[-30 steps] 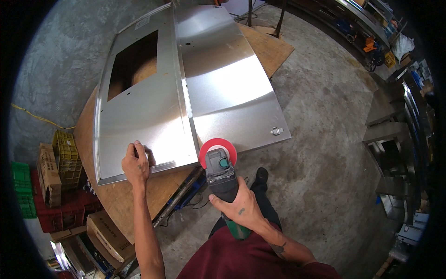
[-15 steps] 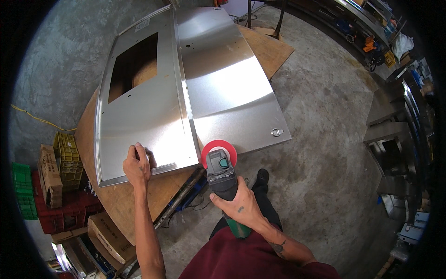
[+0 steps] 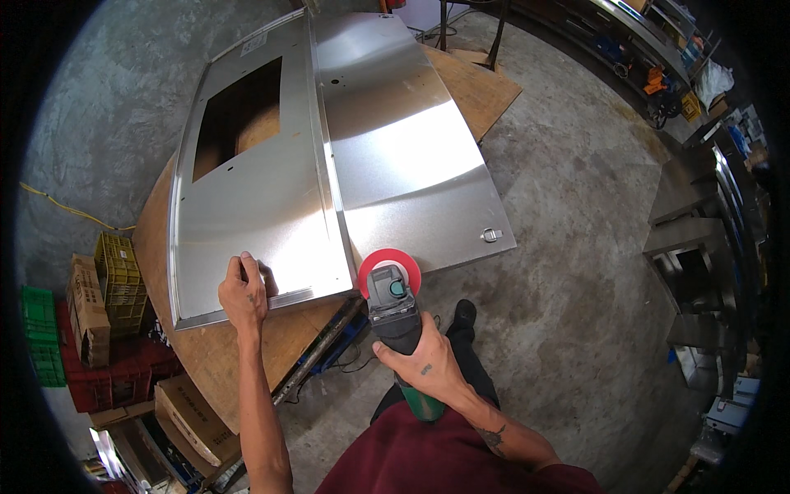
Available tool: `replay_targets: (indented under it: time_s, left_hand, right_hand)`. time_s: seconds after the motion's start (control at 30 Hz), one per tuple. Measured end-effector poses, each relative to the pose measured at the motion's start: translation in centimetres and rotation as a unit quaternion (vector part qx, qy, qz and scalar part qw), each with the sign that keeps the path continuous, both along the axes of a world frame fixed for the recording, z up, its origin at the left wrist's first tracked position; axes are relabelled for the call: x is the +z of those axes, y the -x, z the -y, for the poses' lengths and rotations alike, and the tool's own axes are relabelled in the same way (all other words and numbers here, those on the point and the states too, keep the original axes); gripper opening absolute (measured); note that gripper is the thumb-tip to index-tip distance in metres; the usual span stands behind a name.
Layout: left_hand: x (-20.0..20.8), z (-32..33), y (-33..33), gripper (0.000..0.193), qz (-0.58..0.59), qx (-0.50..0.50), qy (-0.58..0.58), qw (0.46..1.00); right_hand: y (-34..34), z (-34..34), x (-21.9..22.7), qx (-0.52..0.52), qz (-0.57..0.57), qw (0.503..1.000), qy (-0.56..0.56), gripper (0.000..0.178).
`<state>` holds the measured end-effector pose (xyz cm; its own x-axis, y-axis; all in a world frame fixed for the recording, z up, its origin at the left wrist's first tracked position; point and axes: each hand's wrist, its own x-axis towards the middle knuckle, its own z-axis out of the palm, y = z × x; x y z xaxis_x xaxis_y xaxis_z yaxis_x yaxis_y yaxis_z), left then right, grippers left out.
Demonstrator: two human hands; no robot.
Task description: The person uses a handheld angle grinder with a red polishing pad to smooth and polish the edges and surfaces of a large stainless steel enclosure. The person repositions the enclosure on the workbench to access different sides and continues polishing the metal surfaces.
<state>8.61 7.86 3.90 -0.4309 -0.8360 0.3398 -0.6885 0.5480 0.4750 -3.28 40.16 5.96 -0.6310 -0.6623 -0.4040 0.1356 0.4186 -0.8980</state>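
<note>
Silver metal out front in the head view: the panel lies on the wooden counter, ahead and to the left, its long axis running away from the body. Left hand is the nearer one, fingers curled at the panel's near edge; whether it grips anything, I cannot tell. Right hand sits lower, apart from the panel, wrapped round the grinder. And look at that line: the tool points forward, leaning slightly left, red disc just beside the panel's near right corner, touching or not, hard to say. Plain sheet stretches away on the panel's right.
</note>
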Motion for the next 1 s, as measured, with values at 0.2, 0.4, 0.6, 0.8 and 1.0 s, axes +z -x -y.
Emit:
replay_targets:
  time_s: [0.2, 0.4, 0.6, 0.8, 1.0]
  left_hand:
    - [-0.1, -0.1, 0.1, 0.047, -0.015, -0.006, -0.003, 1.000]
    - [-0.3, 0.1, -0.1, 0.048, -0.003, -0.002, 0.002, 1.000]
    - [-0.5, 0.4, -0.2, 0.048, -0.005, -0.005, 0.006, 1.000]
    - [-0.3, 0.1, 0.0, 0.048, -0.015, -0.004, 0.010, 1.000]
    - [0.1, 0.0, 0.0, 0.047, -0.005, -0.001, 0.005, 1.000]
  right_hand:
    - [0.0, -0.1, 0.6, 0.004, -0.004, 1.000, 0.004, 0.076]
    - [0.2, -0.2, 2.2, 0.013, 0.015, 1.000, 0.002, 0.075]
    - [0.0, -0.2, 2.4, 0.007, 0.018, 1.000, 0.004, 0.073]
    - [-0.2, -0.1, 1.5, 0.002, 0.004, 1.000, 0.007, 0.074]
    - [-0.6, 0.0, 0.3, -0.010, -0.005, 1.000, 0.013, 0.073]
